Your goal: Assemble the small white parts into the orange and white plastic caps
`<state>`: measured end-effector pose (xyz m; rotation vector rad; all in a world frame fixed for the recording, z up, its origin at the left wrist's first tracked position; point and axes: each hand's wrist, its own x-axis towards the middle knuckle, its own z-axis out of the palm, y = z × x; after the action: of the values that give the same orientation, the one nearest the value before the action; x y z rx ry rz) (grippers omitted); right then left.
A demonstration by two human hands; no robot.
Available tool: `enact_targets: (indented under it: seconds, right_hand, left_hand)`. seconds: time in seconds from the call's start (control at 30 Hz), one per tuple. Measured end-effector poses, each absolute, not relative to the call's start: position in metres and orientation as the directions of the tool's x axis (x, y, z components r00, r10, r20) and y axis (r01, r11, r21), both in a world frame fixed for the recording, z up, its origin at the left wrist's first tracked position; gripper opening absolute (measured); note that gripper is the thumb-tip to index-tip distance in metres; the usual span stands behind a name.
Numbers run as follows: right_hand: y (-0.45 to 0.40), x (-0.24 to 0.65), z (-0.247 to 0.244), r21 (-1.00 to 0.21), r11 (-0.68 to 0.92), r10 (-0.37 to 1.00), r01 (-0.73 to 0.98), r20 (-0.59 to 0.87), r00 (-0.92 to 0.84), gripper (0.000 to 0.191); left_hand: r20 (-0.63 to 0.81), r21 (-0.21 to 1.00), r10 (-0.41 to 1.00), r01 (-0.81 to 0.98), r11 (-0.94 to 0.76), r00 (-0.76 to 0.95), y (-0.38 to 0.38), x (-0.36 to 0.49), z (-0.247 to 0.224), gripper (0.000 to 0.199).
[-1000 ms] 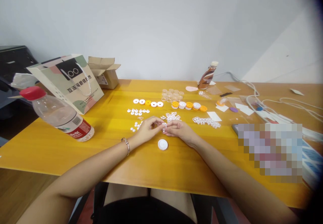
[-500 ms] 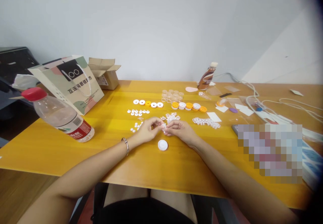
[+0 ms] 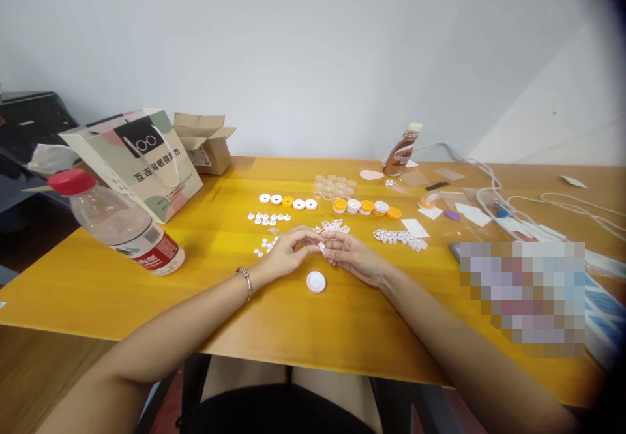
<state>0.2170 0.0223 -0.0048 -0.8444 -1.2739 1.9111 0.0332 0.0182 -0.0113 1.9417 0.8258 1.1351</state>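
Observation:
Between their fingertips, my left hand and my right hand hold a small white plastic piece, partly covered by the fingers. Both hands are closed in a pinch just above the table. Below them lies a round white cap-like disc. Right behind the hands is a pile of white openwork pieces. By my left hand are small white round parts, and farther back rows of white pegged discs. White toothed strips lie beyond my right hand.
Rows of white and yellow rings and orange-and-white caps stand behind, before clear cups. A large bottle, paper bag and carton are left. A brown drink bottle and cables are right.
The small white piece has been turned between my fingertips and now tilts differently. My right hand has shifted slightly to the right. The things on the table stay put.

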Motion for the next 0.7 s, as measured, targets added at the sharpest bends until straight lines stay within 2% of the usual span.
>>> enact_targets:
  seconds: [0.13,0.23,0.37,0.5,0.6,0.7]
  right_hand:
    - [0.0245,0.2161,-0.0033,-0.931,-0.247,0.923,-0.267,-0.143,-0.357,0.026]
    - [0.028,0.2176,-0.0047,-0.919,-0.249,0.952,-0.305,-0.176,-0.25,0.025]
    - [0.0302,0.2184,-0.0075,-0.924,-0.258,0.952,-0.281,-0.194,-0.237,0.027]
    - [0.0303,0.2179,-0.0082,-0.931,-0.245,0.956,-0.27,-0.185,-0.226,0.028]
    - [0.0304,0.2177,-0.0079,-0.932,-0.245,0.956,-0.266,-0.188,-0.224,0.028]
    - [0.0307,0.2178,-0.0079,-0.935,-0.243,0.957,-0.256,-0.188,-0.221,0.029]
  left_hand:
    - [0.479,0.753,0.81,0.315,-0.577,0.339,0.0205,0.0307,-0.0143,0.019]
    - [0.501,0.639,0.78,0.447,-0.626,0.376,0.0215,0.0284,-0.0158,0.022]
    - [0.478,0.455,0.71,0.546,-0.704,0.517,0.0204,0.0287,-0.0174,0.028]
    - [0.44,0.302,0.679,0.615,-0.728,0.588,0.0204,0.0295,-0.0197,0.022]
    - [0.429,0.226,0.68,0.658,-0.719,0.595,0.0208,0.0289,-0.0199,0.023]
    - [0.425,0.21,0.684,0.671,-0.711,0.592,0.0203,0.0286,-0.0193,0.021]
